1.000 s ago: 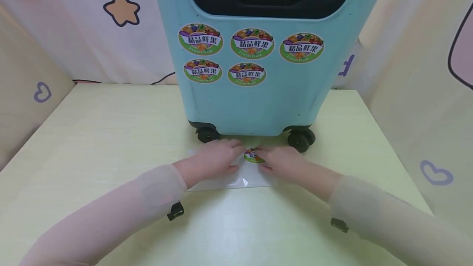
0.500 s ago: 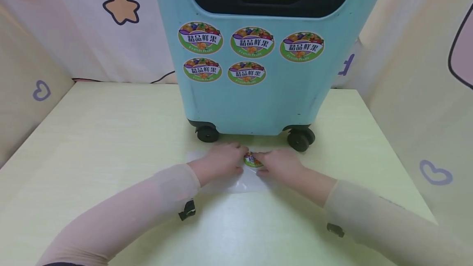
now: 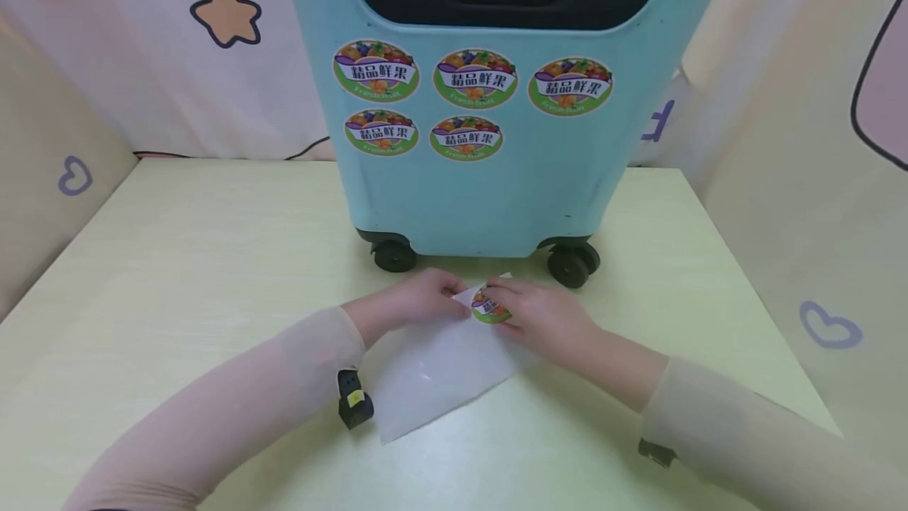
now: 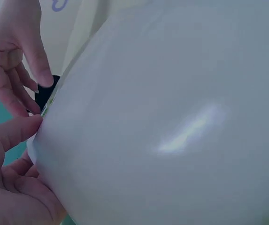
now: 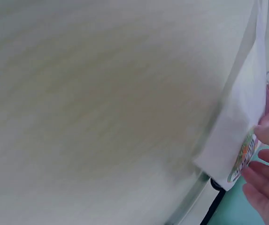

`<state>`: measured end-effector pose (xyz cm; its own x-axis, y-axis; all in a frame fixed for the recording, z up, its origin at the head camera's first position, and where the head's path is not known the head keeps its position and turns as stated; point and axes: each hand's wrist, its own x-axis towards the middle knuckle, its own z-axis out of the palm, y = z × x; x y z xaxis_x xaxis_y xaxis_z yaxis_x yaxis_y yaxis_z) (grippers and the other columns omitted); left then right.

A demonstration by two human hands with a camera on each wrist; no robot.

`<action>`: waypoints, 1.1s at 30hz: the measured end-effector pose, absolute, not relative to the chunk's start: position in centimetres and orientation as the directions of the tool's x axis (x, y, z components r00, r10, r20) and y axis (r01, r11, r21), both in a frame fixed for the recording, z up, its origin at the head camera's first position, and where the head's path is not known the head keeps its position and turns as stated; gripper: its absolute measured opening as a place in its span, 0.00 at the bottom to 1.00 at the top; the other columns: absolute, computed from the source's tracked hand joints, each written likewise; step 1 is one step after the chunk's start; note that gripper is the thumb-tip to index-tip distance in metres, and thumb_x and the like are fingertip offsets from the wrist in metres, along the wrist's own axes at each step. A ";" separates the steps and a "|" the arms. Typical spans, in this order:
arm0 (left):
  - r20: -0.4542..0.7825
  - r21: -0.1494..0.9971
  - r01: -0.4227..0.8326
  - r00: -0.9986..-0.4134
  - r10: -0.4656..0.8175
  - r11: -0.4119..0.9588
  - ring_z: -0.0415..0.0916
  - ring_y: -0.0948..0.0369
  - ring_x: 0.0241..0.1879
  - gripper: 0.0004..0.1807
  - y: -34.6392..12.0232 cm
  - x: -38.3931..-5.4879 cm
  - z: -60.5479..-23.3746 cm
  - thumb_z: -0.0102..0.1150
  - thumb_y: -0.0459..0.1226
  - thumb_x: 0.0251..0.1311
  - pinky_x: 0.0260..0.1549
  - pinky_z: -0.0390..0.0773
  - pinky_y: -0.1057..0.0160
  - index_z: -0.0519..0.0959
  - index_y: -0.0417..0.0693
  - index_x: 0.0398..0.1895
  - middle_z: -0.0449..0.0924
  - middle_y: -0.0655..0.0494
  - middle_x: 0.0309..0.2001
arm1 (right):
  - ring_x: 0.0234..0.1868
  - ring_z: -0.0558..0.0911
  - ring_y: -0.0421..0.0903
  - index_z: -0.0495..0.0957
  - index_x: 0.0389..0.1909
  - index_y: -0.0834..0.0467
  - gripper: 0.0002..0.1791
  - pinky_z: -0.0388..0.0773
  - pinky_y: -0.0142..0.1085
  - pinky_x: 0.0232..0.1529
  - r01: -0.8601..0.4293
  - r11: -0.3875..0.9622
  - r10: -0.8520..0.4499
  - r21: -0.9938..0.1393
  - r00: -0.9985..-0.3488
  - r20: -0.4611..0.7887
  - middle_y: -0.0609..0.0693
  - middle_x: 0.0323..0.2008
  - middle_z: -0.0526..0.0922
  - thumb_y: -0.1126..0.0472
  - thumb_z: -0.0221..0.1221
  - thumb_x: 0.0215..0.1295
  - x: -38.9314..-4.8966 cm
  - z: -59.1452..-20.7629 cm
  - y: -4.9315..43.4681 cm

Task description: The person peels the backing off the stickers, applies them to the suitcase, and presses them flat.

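Note:
A white sticker sheet (image 3: 440, 365) lies slanted over the table, its upper end raised, with one oval fruit sticker (image 3: 488, 308) near that end. My left hand (image 3: 426, 296) pinches the sheet's upper left edge; the left wrist view shows the thumb (image 4: 28, 126) on the sheet's face and fingers behind. The right hand (image 3: 546, 318) is at the sticker's right side, its fingertips overlapping the edge. In the right wrist view its thumb and fingers (image 5: 261, 180) stand apart around the sticker (image 5: 242, 157). A light blue suitcase (image 3: 468, 195) stands behind, bearing several matching stickers in two rows.
The suitcase's black wheels (image 3: 570, 262) stand on the pale table (image 3: 234, 259) just beyond the hands. Printed curtains (image 3: 163, 85) close off the back and sides. A small black camera (image 3: 355, 400) hangs at the left wrist.
The sheet has turned from lying square to slanting, with its upper end lifted. My left hand has moved slightly left to pinch its edge; the right fingers stay at the sticker.

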<state>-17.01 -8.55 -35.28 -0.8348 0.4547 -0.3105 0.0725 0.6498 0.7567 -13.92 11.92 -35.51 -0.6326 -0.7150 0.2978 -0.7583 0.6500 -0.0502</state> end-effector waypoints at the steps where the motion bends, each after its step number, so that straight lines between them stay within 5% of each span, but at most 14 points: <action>1: -0.303 0.778 0.063 -0.834 0.462 0.625 0.70 0.62 0.30 0.10 -8.6 -16.9 -35.3 0.60 0.35 0.57 0.29 0.70 0.68 0.80 0.40 0.39 0.76 0.56 0.30 | 0.41 0.82 0.46 0.79 0.45 0.59 0.21 0.78 0.37 0.36 -0.765 0.641 -0.711 -0.060 -0.622 0.327 0.51 0.44 0.82 0.59 0.70 0.48 -13.9 -35.5 11.9; 7: -0.272 0.867 0.005 -0.834 0.480 0.498 0.72 0.64 0.27 0.11 -8.1 -16.1 -34.9 0.59 0.36 0.57 0.28 0.72 0.67 0.80 0.40 0.40 0.78 0.56 0.29 | 0.31 0.81 0.41 0.80 0.36 0.57 0.12 0.76 0.33 0.27 -0.772 0.621 -0.668 -0.134 -0.611 0.424 0.46 0.34 0.84 0.57 0.67 0.52 -13.8 -35.3 11.7; 18: -0.296 0.870 -0.041 -0.840 0.454 0.491 0.72 0.64 0.26 0.11 -7.8 -15.9 -34.5 0.60 0.39 0.58 0.26 0.72 0.68 0.82 0.40 0.40 0.78 0.57 0.27 | 0.32 0.82 0.41 0.81 0.35 0.57 0.09 0.77 0.35 0.31 -0.730 0.640 -0.622 -0.240 -0.676 0.394 0.46 0.32 0.84 0.60 0.66 0.54 -13.5 -34.9 11.8; 27: -0.174 0.828 0.177 -0.820 0.545 0.531 0.69 0.64 0.29 0.09 -7.9 -16.4 -34.5 0.58 0.37 0.60 0.28 0.70 0.69 0.83 0.42 0.37 0.77 0.58 0.29 | 0.33 0.82 0.40 0.81 0.34 0.55 0.06 0.76 0.34 0.29 -0.694 0.652 -0.585 -0.307 -0.717 0.379 0.44 0.31 0.84 0.60 0.65 0.56 -13.4 -34.9 11.9; 33: -0.167 0.830 0.197 -0.805 0.569 0.522 0.69 0.65 0.29 0.09 -7.6 -16.3 -34.4 0.58 0.38 0.60 0.28 0.70 0.69 0.83 0.42 0.36 0.78 0.59 0.29 | 0.34 0.82 0.40 0.82 0.34 0.53 0.08 0.75 0.33 0.30 -0.663 0.666 -0.574 -0.341 -0.748 0.335 0.42 0.31 0.83 0.56 0.66 0.54 -13.4 -34.8 12.1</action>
<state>-16.28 -7.56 -34.35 -0.8052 0.5691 -0.1666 0.1968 0.5215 0.8302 -13.35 12.06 -34.80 -0.7477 -0.5735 0.3347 -0.6634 0.6663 -0.3405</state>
